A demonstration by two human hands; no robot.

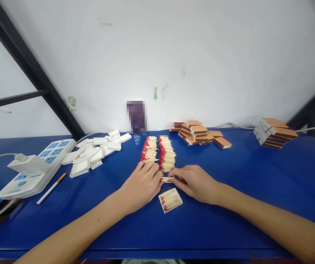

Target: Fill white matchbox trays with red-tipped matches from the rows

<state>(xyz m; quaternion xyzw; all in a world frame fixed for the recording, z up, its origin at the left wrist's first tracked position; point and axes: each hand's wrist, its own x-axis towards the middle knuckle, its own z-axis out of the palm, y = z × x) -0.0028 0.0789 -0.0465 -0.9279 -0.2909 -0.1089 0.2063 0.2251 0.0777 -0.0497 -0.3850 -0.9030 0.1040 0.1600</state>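
Several matches (167,179) lie sideways between my two hands, just in front of the match rows. My left hand (143,183) is closed around their left ends, its fingertips partly hidden behind the knuckles. At their right ends, my right hand (194,183) pinches them between thumb and fingers. Beyond are two long rows of red-headed matches, the left row (149,148) and the right row (167,152), heads pointing left. Closest to me is a white matchbox tray (179,201) with some matches lying in it, below both hands.
White empty matchbox trays (91,154) are heaped at left, near a power strip (55,154) with a plugged-in charger (30,165) and a cigarette (51,189). Orange matchboxes (198,132) pile up at the back; another stack (275,132) stands at right. A pixelated dark object (136,116) leans against the wall.
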